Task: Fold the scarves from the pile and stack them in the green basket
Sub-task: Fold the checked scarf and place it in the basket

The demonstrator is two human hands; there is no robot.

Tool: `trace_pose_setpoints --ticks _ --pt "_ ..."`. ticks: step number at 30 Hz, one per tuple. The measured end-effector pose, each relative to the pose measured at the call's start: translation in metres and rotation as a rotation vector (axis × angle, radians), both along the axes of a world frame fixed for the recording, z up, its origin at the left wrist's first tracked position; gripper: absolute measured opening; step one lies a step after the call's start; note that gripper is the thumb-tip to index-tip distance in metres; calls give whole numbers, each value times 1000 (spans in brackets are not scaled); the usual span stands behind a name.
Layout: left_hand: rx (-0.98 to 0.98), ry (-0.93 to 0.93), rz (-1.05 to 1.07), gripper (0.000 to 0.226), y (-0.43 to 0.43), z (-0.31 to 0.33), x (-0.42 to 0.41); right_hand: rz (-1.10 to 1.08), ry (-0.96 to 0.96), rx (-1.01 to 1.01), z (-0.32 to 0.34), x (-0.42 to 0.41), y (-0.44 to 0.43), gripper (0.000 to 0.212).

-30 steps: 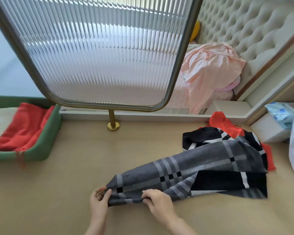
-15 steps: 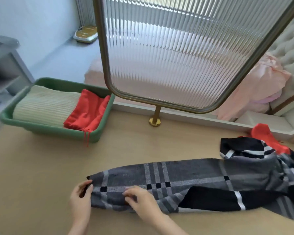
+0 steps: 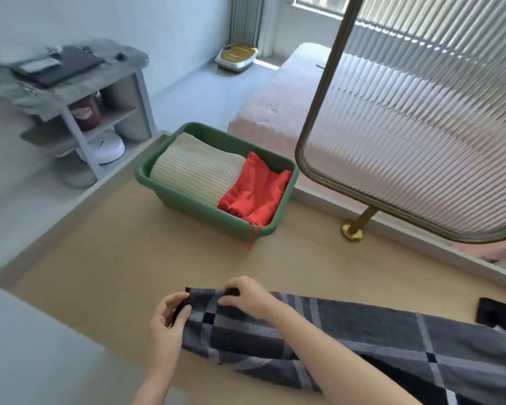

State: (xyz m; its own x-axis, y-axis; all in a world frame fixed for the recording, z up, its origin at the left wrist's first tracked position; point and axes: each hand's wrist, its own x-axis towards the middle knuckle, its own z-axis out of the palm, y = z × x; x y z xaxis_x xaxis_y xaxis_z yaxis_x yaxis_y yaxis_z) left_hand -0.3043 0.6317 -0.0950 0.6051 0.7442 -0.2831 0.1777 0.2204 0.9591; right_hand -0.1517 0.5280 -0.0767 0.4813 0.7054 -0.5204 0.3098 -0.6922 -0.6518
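A grey and black plaid scarf [image 3: 362,343] lies stretched across the tan tabletop [image 3: 129,258], running off to the right. My left hand [image 3: 167,325] pinches its near left corner. My right hand [image 3: 246,296] grips the far corner of the same end. The green basket [image 3: 193,206] stands at the table's far left, holding a folded cream knitted scarf [image 3: 196,168] and a folded red scarf [image 3: 254,191] whose tassels hang over the rim. A black bit of the pile [image 3: 497,312] shows at the right edge.
A ribbed glass screen [image 3: 421,127] on a brass post [image 3: 354,229] stands behind the table, with a pink bed [image 3: 275,112] beyond. A grey shelf unit [image 3: 79,92] stands left of the table. The table's left edge runs close to the basket.
My view has swung left and the scarf's end has been drawn leftward along the table. Both hands have kept hold of that end.
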Motion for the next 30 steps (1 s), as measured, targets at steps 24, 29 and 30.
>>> trace_pose_setpoints --ticks 24,29,30 --pt "530 482 354 20 192 -16 -56 -124 -406 433 14 1 242 6" --pt "635 566 260 42 227 -27 -34 -19 -698 267 -12 7 273 45" --pt "662 608 229 47 224 -34 -33 61 -760 185 -21 6 272 56"
